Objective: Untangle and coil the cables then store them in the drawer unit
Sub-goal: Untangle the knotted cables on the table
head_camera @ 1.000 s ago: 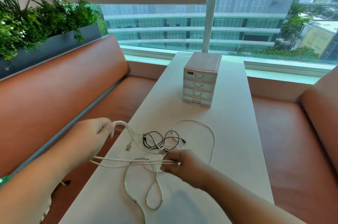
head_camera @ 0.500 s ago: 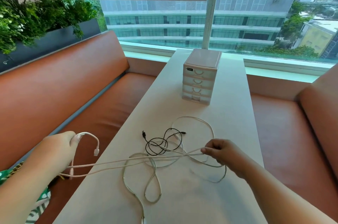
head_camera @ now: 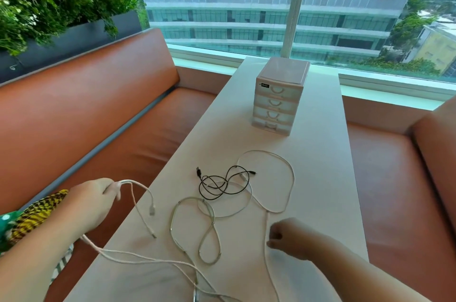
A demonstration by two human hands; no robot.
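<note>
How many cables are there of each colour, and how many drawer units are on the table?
Black cable: 1
Pinkish-white cable, gripped by the left hand: 1
Grey cable: 1
White cable, pinched by the right hand: 1, though its loops overlap
Drawer unit: 1
Total: 5

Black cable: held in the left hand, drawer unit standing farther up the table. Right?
Not quite. The head view shows the black cable lying loose on the table, in neither hand. The left hand grips a pinkish cable; the right hand pinches a white cable. The drawer unit does stand farther up the table.
</note>
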